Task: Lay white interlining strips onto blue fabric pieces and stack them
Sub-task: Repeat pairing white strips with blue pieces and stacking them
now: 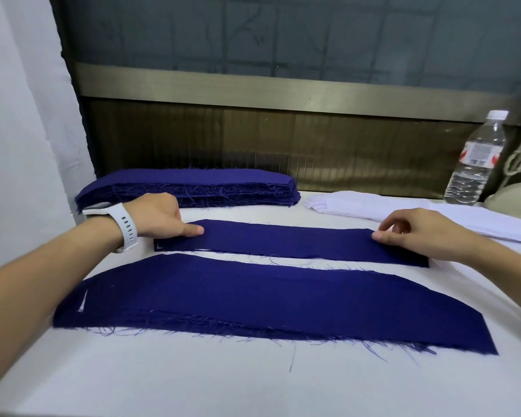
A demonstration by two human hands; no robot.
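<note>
**Both hands on the ends of one blue piece**

Around the blue piece [283,240], which lies flat on the white table [163,380]:
- Beyond its left half sits a tall stack of blue pieces [193,188] with frayed edges.
- Beyond its right half lies a pile of white strips [358,204], fanned out and running off past its right end.
- Further back on that side stands a clear water bottle [475,158], upright with its cap on.
- On the near side, just apart across a thin gap of table, lies a wider, low blue pile [268,299] with loose threads along its near edge.

Nothing covers the blue piece except the hands at its ends.

The blue piece is long and narrow. Its long axis runs left to right across the table, with the right end a little nearer the person.

The left hand [157,216], with a white watch [124,224] on its wrist, has curled fingers and pinches the left end. The right hand [415,233], fingers also curled, pinches the far corner of the right end.
</note>
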